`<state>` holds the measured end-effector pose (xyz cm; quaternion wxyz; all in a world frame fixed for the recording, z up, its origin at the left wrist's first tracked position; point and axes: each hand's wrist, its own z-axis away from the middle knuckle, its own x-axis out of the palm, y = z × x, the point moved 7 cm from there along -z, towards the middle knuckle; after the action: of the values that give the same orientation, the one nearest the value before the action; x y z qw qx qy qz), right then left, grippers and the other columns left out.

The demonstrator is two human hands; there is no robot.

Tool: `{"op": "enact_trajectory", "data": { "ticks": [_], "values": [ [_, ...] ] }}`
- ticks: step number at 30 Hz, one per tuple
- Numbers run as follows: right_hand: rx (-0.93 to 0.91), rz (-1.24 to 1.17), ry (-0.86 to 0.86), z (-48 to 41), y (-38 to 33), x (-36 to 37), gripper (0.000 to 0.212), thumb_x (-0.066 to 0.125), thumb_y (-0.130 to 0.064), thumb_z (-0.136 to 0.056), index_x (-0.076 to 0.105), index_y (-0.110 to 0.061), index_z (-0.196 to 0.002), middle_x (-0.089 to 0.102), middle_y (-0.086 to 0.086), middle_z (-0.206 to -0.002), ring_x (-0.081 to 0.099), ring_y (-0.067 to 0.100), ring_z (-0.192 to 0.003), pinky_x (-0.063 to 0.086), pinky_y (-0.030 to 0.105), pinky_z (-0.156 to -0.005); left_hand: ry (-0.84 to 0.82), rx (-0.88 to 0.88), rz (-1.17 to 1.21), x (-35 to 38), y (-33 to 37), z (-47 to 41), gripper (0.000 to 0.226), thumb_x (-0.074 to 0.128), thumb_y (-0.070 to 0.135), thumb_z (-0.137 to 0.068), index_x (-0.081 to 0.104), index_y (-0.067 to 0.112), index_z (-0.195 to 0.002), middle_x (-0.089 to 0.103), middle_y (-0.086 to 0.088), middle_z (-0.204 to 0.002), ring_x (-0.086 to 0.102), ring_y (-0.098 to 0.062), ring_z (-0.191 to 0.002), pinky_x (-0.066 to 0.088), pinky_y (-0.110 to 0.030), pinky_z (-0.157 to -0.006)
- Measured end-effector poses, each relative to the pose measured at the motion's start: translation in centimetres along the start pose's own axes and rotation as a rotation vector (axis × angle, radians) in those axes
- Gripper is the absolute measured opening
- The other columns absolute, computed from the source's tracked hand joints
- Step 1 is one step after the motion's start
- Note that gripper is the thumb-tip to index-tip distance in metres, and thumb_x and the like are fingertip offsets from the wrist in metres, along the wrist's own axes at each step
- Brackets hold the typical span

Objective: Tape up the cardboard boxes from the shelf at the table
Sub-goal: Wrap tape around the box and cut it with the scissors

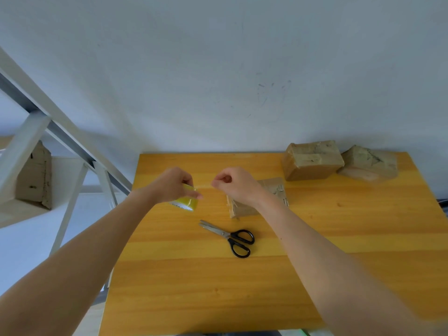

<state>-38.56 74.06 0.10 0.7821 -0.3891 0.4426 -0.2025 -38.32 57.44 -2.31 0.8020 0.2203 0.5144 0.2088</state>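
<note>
My left hand (pixel 171 185) grips a yellow roll of clear tape (pixel 186 202) above the orange table (pixel 218 275). My right hand (pixel 234 184) pinches the free end of the tape, and a short clear strip stretches between the two hands. A small cardboard box (pixel 271 190) lies on the table under my right wrist, partly hidden by it. Two more cardboard boxes, one brown (pixel 311 161) and one paler (pixel 368 163), stand at the table's far right by the wall.
Black-handled scissors (pixel 230 236) lie on the table in front of the small box. A white shelf frame (pixel 36 132) stands to the left with another cardboard box (pixel 36 175) on it. A grey-white wall runs behind the table.
</note>
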Motion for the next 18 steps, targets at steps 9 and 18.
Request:
{"op": "enact_trajectory", "data": {
  "ticks": [9, 18],
  "values": [
    [0.13, -0.049, 0.092, 0.6, 3.9, -2.5, 0.024, 0.064, -0.027, -0.094, 0.066, -0.006, -0.106, 0.062, 0.002, -0.096, 0.057, 0.016, -0.092, 0.047, 0.03, -0.084, -0.123, 0.028, 0.238, 1.7, 0.8, 0.6, 0.046, 0.071, 0.026, -0.086, 0.038, 0.013, -0.056, 0.025, 0.008, -0.054, 0.023, -0.011, -0.053, 0.018, -0.028, -0.055],
    [0.24, -0.056, 0.103, 2.1, 7.7, -4.2, 0.033, 0.058, -0.034, -0.096, 0.062, -0.008, -0.115, 0.062, -0.001, -0.105, 0.057, 0.016, -0.1, 0.046, 0.032, -0.092, -0.099, -0.011, -0.014, 2.5, 1.6, 0.6, 0.062, 0.065, 0.062, -0.073, 0.064, 0.002, -0.089, 0.048, -0.006, -0.069, 0.044, -0.02, -0.064, 0.033, -0.032, -0.061]
  ]
}}
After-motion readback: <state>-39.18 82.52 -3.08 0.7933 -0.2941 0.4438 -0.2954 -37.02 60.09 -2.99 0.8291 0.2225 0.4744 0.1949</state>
